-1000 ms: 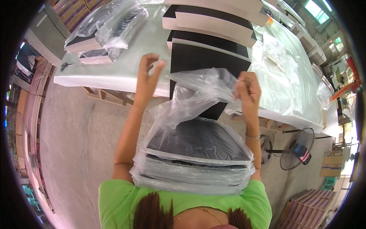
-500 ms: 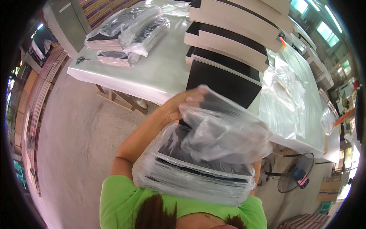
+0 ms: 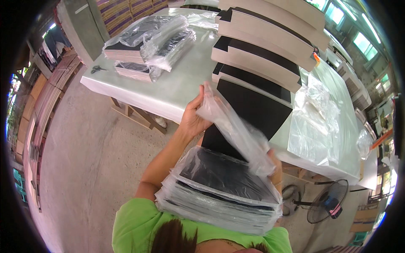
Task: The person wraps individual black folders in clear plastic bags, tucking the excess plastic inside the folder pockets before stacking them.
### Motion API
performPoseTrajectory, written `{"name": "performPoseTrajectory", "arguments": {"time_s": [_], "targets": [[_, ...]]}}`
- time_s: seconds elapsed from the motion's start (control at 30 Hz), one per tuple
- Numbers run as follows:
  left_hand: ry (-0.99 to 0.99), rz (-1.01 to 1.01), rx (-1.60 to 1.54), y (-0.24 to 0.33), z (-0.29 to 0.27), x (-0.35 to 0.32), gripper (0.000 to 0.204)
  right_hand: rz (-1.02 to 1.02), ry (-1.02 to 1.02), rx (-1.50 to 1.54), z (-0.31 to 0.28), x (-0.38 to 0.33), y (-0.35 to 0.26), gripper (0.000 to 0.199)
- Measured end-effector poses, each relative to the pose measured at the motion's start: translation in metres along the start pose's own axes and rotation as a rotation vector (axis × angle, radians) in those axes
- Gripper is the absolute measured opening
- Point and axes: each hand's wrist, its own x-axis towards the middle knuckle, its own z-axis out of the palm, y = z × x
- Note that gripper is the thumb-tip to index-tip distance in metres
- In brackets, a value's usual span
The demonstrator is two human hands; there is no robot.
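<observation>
left hand (image 3: 192, 120) pinches the clear plastic bag (image 3: 236, 130) mouth, right hand (image 3: 274, 162) grips its lower end; best to twist tight against the bagged black sheet stack (image 3: 223, 189)

Three bagged stacks (image 3: 219, 192), one fan (image 3: 325, 206)

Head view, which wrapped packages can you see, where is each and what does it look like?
Clear plastic bag of black sheets: against the person's chest, flat stack.
Bag's loose open end: pinched by left hand.
Clear-wrapped dark bundles: table's far left, piled.
Empty clear bags: table's right.
</observation>
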Motion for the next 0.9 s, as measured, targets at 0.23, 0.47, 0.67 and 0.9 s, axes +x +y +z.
{"name": "performPoseTrajectory", "arguments": {"time_s": [0.23,0.47,0.67,0.9], "targets": [[-0.055,-0.292,-0.083,-0.007,-0.026,-0.008,0.04,-0.323,-0.681,0.287,-0.024,-0.004,-0.006,0.033],[-0.211,-0.471,0.347,0.018,-0.035,-0.03,0.064,-0.405,-0.772,0.124,0.004,0.003,-0.058,0.035],[0.155,0.295,1.275,0.036,-0.017,0.014,0.026,-0.373,0.059,-0.39,-0.02,-0.007,-0.06,0.039],[0.241,0.811,2.062,0.017,0.006,0.044,0.053,-0.764,0.362,-1.069,-0.01,0.041,-0.063,0.019]]}}
